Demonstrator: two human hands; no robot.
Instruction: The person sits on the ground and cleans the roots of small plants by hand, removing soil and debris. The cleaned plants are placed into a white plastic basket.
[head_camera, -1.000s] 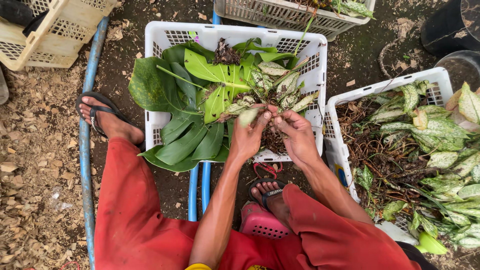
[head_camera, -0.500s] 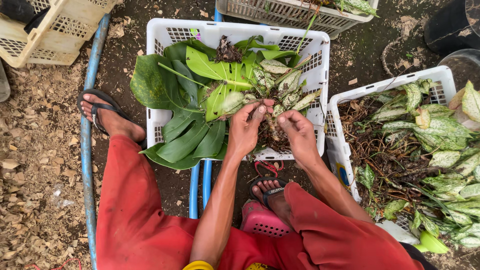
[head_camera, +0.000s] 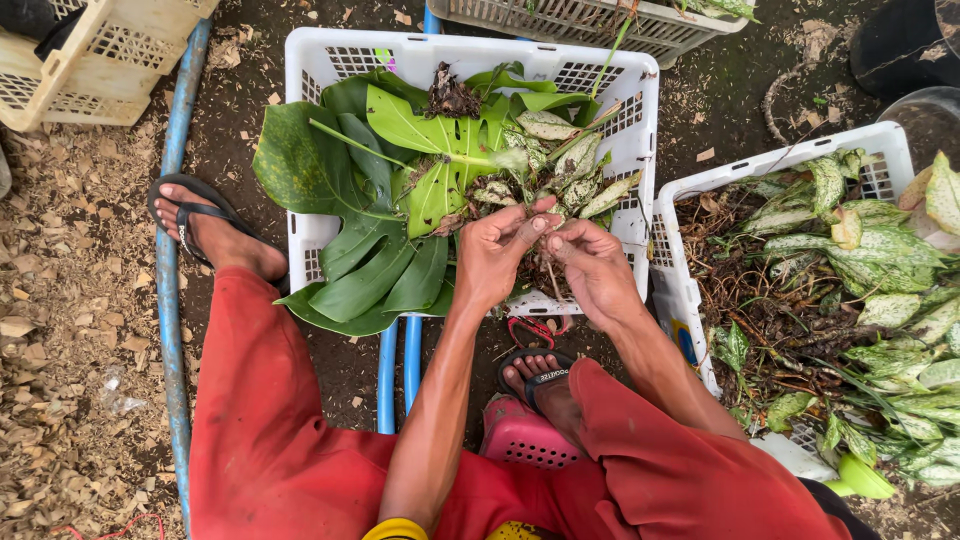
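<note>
Your left hand (head_camera: 495, 255) and right hand (head_camera: 590, 265) pinch a rooted cutting (head_camera: 545, 215) together; sorted leaves fill the white crate (head_camera: 640, 130) beyond your fingertips, side crate (head_camera: 670, 290) still full.

White crate (head_camera: 300, 60), green leaves (head_camera: 400, 130), red trousers (head_camera: 260, 430).

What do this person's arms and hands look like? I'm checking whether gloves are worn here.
No gloves: the left hand and right hand are bare, as are both forearms, with no sleeves, rings or watch visible. A yellow band shows at the bottom edge on the left arm.
</note>
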